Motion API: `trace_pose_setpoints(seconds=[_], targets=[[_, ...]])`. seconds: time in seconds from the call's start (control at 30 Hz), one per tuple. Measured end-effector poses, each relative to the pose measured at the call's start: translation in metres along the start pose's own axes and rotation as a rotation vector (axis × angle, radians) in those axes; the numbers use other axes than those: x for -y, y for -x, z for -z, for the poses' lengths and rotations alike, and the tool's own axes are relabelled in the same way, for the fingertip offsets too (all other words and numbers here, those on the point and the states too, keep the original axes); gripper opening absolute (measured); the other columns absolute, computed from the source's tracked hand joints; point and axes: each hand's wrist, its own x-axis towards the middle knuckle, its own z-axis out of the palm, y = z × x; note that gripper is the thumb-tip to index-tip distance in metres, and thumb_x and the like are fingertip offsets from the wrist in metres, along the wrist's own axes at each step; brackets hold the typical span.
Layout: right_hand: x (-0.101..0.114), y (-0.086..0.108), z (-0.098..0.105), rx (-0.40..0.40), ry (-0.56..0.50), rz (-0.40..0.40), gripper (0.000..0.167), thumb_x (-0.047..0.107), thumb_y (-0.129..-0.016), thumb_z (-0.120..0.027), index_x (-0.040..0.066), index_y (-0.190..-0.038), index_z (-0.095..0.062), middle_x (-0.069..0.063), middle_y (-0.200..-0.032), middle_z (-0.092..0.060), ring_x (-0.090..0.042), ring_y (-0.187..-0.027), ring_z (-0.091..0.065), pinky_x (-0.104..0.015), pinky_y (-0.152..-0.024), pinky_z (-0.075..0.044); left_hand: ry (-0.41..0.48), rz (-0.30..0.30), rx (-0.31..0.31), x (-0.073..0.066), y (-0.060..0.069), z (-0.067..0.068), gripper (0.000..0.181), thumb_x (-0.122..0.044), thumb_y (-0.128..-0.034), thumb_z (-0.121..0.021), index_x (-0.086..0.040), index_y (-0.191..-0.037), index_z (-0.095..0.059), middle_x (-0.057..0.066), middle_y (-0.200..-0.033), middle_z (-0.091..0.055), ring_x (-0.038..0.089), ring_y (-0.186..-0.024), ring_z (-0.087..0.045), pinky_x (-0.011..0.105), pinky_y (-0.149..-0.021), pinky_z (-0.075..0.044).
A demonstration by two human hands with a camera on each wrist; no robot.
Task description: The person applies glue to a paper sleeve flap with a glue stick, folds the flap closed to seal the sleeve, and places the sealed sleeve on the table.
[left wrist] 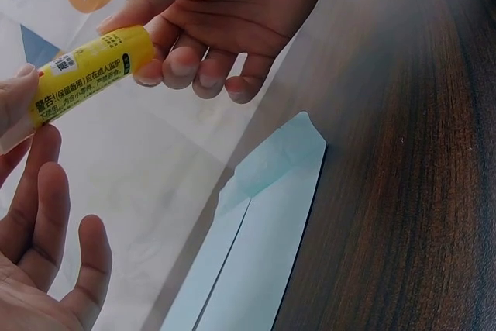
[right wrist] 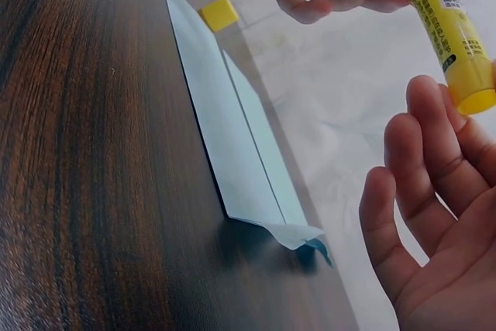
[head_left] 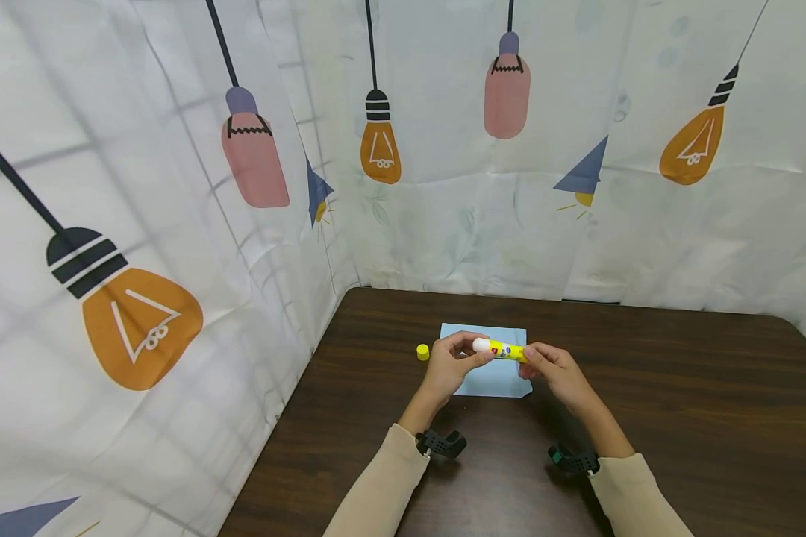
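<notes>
The glue stick (head_left: 508, 350) is between the two hands, raised above the table (head_left: 678, 418), and its long axis goes across from one hand to the other. Its white end is on the side of the left hand (head_left: 453, 363), which pinches it with the thumb and fingers; the right hand (head_left: 560, 373) pinches the yellow base end. So neither hand is nearer: both hold the stick, with their other fingers spread loosely.

Below the stick and the hands lies the light blue paper (head_left: 497, 380), flat for the most part. A long straight line, maybe the edge of a fold, runs along it, and its end toward the right hand bends up. In the head view the hands and the stick cover a part of this paper. The yellow cap (head_left: 423, 352) rests apart from the stick, on the outer side of the left hand, just beside the paper. Beyond the hands hangs a curtain (head_left: 443, 224) printed with lamps.
</notes>
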Motion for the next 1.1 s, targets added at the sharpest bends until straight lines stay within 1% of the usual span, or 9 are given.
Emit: trace_pose_setpoints(seconds=[0.27,0.47,0.6,0.73,0.9,1.03,1.1], targets=[[0.0002,0.0005,-0.0001,-0.002,0.016,-0.001,0.047,0.027,-0.112,-0.042,-0.016,-0.109,-0.061,0.003,-0.079,-0.064,-0.013,-0.076,-0.064,-0.03,-0.079,-0.057,-0.004,-0.004,0.019,-0.0009,0.0007,0.0002,0.025,-0.01,-0.0887,-0.08,-0.005,-0.113,-0.075,0.016,-0.105,-0.071,0.009,-0.086,-0.061,0.023,-0.073,-0.05],[-0.0011,0.0003,-0.0002,-0.011,-0.003,0.002,0.046,0.027,-0.112,-0.042,-0.015,-0.109,-0.062,0.002,-0.08,-0.064,-0.013,-0.075,-0.063,-0.029,-0.078,-0.058,-0.017,-0.005,0.019,-0.0002,0.0007,0.0001,0.025,-0.011,-0.0883,-0.081,-0.006,-0.113,-0.076,0.017,-0.106,-0.071,0.009,-0.086,-0.06,0.023,-0.073,-0.05],[-0.0018,-0.0005,-0.0006,-0.025,-0.029,0.004,0.041,0.027,-0.111,-0.045,-0.011,-0.115,-0.061,0.004,-0.084,-0.067,-0.013,-0.076,-0.064,-0.029,-0.078,-0.059,-0.026,0.0,0.004,0.0001,0.0006,-0.0007,0.025,-0.01,-0.0874,-0.082,-0.006,-0.112,-0.076,0.016,-0.104,-0.072,0.009,-0.085,-0.06,0.023,-0.072,-0.049],[-0.0009,-0.0004,-0.0008,-0.035,-0.055,0.02,0.033,0.022,-0.108,-0.053,-0.007,-0.123,-0.059,0.005,-0.09,-0.07,-0.015,-0.076,-0.066,-0.029,-0.078,-0.059,-0.031,0.005,-0.004,0.0006,0.0004,-0.0014,0.025,-0.011,-0.0873,-0.082,-0.007,-0.111,-0.076,0.014,-0.102,-0.071,0.011,-0.084,-0.06,0.023,-0.071,-0.049],[-0.0003,0.0004,-0.0006,-0.028,-0.077,0.054,0.032,0.014,-0.103,-0.061,-0.007,-0.127,-0.057,-0.002,-0.096,-0.072,-0.018,-0.079,-0.066,-0.027,-0.077,-0.059,-0.037,0.01,-0.012,-0.0003,0.0011,-0.0013,0.026,-0.013,-0.0868,-0.083,-0.008,-0.111,-0.077,0.013,-0.103,-0.071,0.013,-0.085,-0.059,0.024,-0.071,-0.048],[-0.001,0.0006,0.0002,-0.021,-0.058,0.06,0.031,0.014,-0.103,-0.061,-0.006,-0.126,-0.057,-0.009,-0.098,-0.071,-0.015,-0.079,-0.065,-0.028,-0.077,-0.059,-0.031,0.017,-0.014,-0.0007,0.0012,-0.0013,0.026,-0.014,-0.087,-0.083,-0.008,-0.112,-0.077,0.014,-0.105,-0.072,0.014,-0.087,-0.06,0.025,-0.071,-0.049],[-0.0016,0.0006,0.0006,-0.018,-0.042,0.058,0.03,0.015,-0.104,-0.061,-0.006,-0.125,-0.058,-0.009,-0.098,-0.072,-0.015,-0.079,-0.065,-0.028,-0.077,-0.059,-0.027,0.02,-0.014,-0.0005,0.001,-0.0014,0.026,-0.013,-0.0873,-0.082,-0.008,-0.112,-0.076,0.014,-0.105,-0.072,0.014,-0.087,-0.06,0.025,-0.072,-0.05]])
